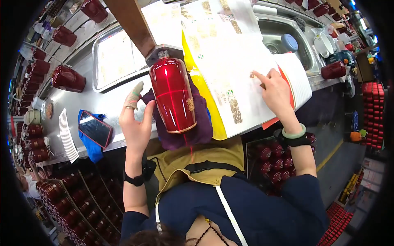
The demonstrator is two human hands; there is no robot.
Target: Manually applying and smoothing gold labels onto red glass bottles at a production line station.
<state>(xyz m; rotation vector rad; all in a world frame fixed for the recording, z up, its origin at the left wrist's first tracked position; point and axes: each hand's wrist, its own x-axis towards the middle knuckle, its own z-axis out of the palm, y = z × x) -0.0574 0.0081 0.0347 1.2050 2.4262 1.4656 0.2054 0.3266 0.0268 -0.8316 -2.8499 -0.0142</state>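
Note:
A glossy red bottle [172, 96] lies on its side on a purple cloth [193, 133] at the bench's near edge, with a bright red cross of light on it. My left hand [135, 119] rests against the bottle's left side with the fingers spread; one fingertip wears a cover. My right hand [276, 91] is to the right, its forefinger pressing on a large white sheet of gold labels [230, 53] that lies over a yellow sheet [203, 94]. It holds nothing.
A phone in a red case [95, 128] lies on a blue cloth at the left. A metal tray [117, 57] holds more sheets. A sink [283, 37] is behind. Several dark red bottles [67, 78] stand along the bench, with crates of them below.

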